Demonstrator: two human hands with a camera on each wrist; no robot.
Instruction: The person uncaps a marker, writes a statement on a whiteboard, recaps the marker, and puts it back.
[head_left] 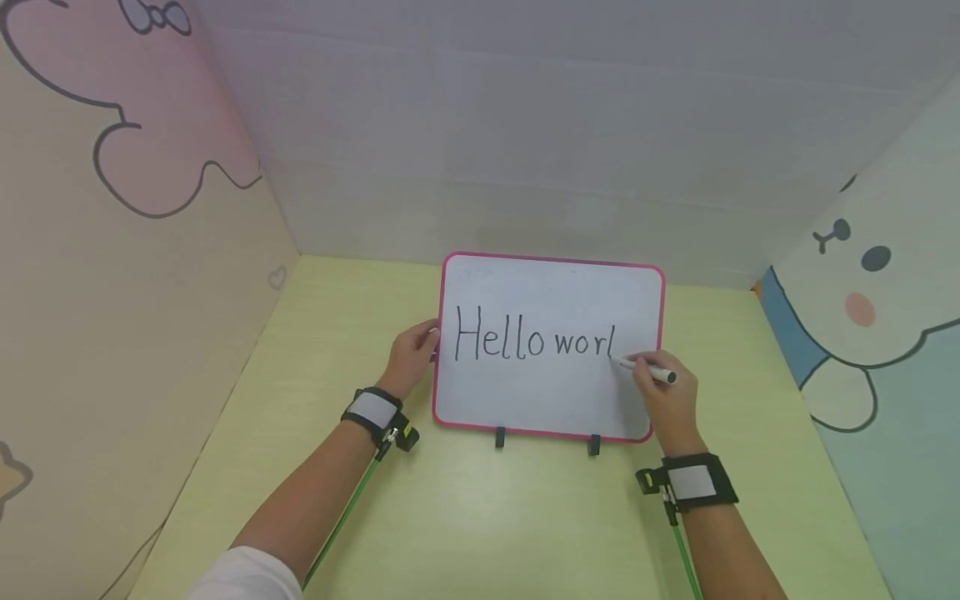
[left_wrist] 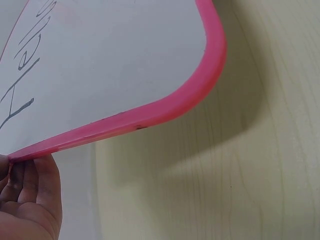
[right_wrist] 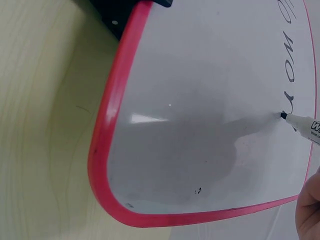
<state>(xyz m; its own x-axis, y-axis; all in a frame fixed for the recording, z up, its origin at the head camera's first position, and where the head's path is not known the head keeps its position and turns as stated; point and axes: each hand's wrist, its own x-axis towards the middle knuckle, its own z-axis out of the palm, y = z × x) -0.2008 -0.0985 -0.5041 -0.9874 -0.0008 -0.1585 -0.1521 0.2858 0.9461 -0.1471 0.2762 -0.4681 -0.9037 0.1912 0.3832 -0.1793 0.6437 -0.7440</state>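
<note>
A whiteboard [head_left: 540,392] with a pink frame leans back on a stand with black feet. Black handwriting on it reads "Hello worl". At the board's left edge my left hand [head_left: 408,357] grips the frame, fingers behind and thumb toward the front; the left wrist view shows these fingers [left_wrist: 47,180] under the pink rim. My right hand [head_left: 670,400] pinches a white marker [head_left: 652,369] with a dark end. The black tip of the marker [right_wrist: 302,126] meets the board at the foot of the "l", as the right wrist view shows.
The board stands on a pale yellow wood-grain table [head_left: 450,525]. Black stand feet [head_left: 500,437] hook its lower edge. A plain pale wall [head_left: 525,125] rises behind, with cartoon-printed panels [head_left: 885,350] at both sides. Straps with small cameras and green cables sit on both wrists.
</note>
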